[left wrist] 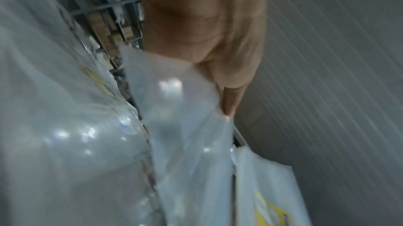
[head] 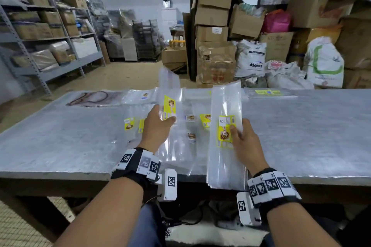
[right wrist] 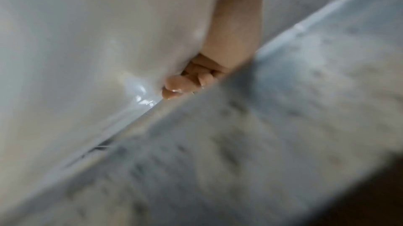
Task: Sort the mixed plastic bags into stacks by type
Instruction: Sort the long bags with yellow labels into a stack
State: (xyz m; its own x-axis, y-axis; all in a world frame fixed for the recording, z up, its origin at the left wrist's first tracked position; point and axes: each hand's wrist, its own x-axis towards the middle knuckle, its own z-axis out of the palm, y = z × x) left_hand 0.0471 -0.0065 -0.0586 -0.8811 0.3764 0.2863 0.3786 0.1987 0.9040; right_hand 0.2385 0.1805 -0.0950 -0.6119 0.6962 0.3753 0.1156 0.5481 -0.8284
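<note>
Above the table (head: 60,136), each hand's grip pinches a clear bag lengthwise away: left hand (head: 156,126), right hand (head: 244,138)

"MARLEX" printed in dark blue on a white sack (head: 253,60) against the stacked boxes. Red lettering on the crumpled sack (head: 279,65) beside it too creased to read. Print on the bags' yellow labels (head: 226,128) too small to read.

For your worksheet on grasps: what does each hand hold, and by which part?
The left hand pinches a single clear bag at its yellow label. The right hand holds a stack of clear bags, thumb on the yellow label, grip along the right edge.
</note>
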